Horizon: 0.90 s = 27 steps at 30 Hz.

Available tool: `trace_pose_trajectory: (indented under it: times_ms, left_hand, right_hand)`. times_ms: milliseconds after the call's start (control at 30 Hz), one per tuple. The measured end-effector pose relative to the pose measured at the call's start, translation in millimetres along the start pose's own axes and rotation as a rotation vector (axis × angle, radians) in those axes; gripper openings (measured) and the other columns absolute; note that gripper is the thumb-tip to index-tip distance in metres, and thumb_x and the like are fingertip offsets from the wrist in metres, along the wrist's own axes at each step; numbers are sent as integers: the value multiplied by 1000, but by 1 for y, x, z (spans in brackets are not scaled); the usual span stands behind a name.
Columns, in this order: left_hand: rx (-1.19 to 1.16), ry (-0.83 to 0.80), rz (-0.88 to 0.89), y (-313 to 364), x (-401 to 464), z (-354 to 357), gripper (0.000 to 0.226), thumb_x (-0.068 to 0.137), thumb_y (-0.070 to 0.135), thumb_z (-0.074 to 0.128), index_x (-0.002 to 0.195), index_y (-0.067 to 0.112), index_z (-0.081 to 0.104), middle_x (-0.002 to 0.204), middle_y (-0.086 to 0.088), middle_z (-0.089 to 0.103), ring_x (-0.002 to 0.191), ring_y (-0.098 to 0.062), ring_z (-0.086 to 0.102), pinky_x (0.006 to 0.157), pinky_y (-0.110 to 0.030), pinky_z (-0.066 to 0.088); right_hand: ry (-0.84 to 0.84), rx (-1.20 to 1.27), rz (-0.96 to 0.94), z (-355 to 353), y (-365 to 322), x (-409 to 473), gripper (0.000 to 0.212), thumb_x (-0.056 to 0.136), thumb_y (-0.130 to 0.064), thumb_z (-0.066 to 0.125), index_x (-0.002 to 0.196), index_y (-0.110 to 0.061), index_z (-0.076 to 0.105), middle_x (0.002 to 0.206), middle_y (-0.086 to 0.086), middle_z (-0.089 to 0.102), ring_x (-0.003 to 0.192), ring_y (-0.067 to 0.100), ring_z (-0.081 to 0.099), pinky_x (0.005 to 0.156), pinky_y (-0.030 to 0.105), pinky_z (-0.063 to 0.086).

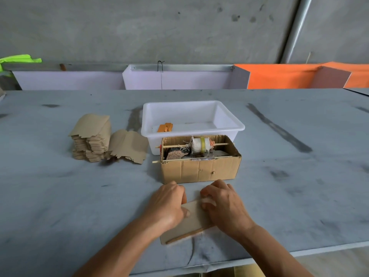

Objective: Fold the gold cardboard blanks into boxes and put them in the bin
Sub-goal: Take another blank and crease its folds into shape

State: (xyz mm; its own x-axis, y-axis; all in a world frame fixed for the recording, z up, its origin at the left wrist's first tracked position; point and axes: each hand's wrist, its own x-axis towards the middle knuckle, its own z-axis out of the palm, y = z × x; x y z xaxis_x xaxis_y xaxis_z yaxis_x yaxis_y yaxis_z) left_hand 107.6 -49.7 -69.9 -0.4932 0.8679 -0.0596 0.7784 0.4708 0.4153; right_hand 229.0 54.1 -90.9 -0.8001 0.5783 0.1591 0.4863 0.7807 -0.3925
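Early in the job, by my reckoning. Both my hands are on one cardboard blank (191,218) lying flat at the near edge of the desk (299,196). My left hand (169,204) curls over its left side with the thumb pressed on top; my right hand (223,202) grips the right side, fingers bent over the far edge. No box shape yet. The white bin (229,126) holds only one small orange box (165,127). A tall stack of blanks (90,138) waits at left, a loose one (128,145) leaning beside it.
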Motion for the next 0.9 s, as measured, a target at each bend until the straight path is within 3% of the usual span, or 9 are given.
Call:
trace_pose_trajectory:
  times_ms: [67,167,233,333,433,667,767,900]
  left_hand:
    - [-62,-45,-19,1,4,-6,25,78,26,76,79,23,51,84,10,45,81,-12,46,67,-23,36]
    - [-242,-83,-18,3,12,-14,26,72,12,80,87,19,59,80,7,53,71,-8,50,61,-18,43]
    - [-378,-69,-35,2,13,-19,34,70,4,80,95,16,61,81,6,56,70,-7,52,61,-15,45]
    - [-539,15,-75,-5,13,-26,30,68,-1,80,87,16,64,81,0,62,73,-12,56,68,-21,50]
    - [-728,21,-78,-8,9,-33,20,73,-1,76,69,15,65,64,3,60,61,-8,52,56,-14,44]
    - [-1047,-28,-68,-3,1,-39,15,79,-1,69,74,14,71,67,-2,68,57,-10,61,53,-18,49]
    - [-1200,-44,-107,-1,-2,-40,25,76,-7,67,69,15,77,67,-4,70,57,-12,64,51,-20,51]
    - [-1370,-74,-110,0,-4,-42,19,60,1,67,68,14,77,65,-6,70,54,-12,64,50,-19,51]
  right_hand:
    - [-6,37,5,-1,1,0,37,90,-22,56,126,-27,56,128,-6,48,111,19,43,92,26,39]
    - [-25,106,11,-5,3,6,39,87,-16,60,125,-25,60,125,-8,56,111,18,44,93,24,39]
    - [-10,341,84,-11,3,9,28,83,-7,65,110,-15,70,106,-3,67,93,11,55,79,10,43]
    - [-26,742,209,-26,3,9,13,78,2,70,76,-11,72,74,6,67,64,11,56,61,19,47]
    - [-50,1014,280,-37,3,6,19,78,4,70,65,-10,66,62,4,62,53,8,53,49,17,42]
    - [-100,1206,251,-45,-4,-1,14,83,2,62,77,-10,66,72,6,64,66,16,56,60,28,43]
    - [-25,1290,250,-48,-6,-3,18,79,6,63,72,-9,70,68,8,65,61,16,58,55,24,46]
    - [46,1373,236,-46,-10,-2,19,78,9,62,70,-5,71,66,8,66,58,14,59,51,19,48]
